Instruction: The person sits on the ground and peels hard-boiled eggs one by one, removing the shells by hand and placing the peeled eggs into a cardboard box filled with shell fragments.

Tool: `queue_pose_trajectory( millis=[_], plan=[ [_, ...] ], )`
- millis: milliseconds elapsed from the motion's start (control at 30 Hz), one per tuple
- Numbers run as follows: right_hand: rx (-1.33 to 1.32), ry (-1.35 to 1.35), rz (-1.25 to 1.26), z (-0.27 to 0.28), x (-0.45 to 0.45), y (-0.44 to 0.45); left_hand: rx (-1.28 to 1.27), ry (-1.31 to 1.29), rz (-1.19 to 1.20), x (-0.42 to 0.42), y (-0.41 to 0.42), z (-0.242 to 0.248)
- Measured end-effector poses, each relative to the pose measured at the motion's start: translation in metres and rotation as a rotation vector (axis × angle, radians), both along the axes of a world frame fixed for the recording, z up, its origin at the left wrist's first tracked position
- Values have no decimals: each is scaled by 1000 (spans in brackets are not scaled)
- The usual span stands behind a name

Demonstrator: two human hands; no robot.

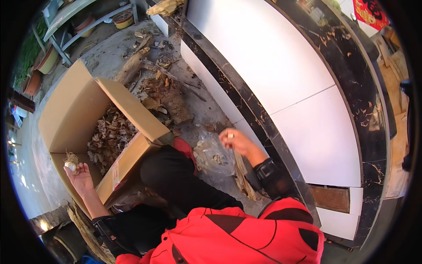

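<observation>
A garlic bulb with dry roots is in my left hand, held between thumb and fingers over the near left side of an open cardboard box. Inside the box lies a heap of brown dry leaves or husks. My right hand is raised with curled fingers above the right edge of a clear plastic bag; a small pale piece, like a garlic clove, shows at its fingers. Several pale cloves lie in the bag on the concrete ground.
Pieces of old wood and bark lie beyond the box. A split wood piece is beside the bag. A white-tiled structure with dark stone edging stands on the right. Flower pots and a bench are at upper left.
</observation>
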State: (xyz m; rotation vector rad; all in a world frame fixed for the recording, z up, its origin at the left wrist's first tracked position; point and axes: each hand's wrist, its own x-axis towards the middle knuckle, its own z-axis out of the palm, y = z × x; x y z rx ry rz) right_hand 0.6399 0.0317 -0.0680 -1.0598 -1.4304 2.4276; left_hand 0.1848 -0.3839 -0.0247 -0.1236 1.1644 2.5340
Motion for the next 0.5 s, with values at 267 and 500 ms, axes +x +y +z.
queue_pose_trajectory(
  millis=[267, 500],
  plan=[
    [-172, -383, -165, -157, 60, -78, -99, -122, -88, 21, 23, 2],
    [138, -609, 64, -115, 35, -51, -141, -178, -140, 41, 45, 8]
  ],
)
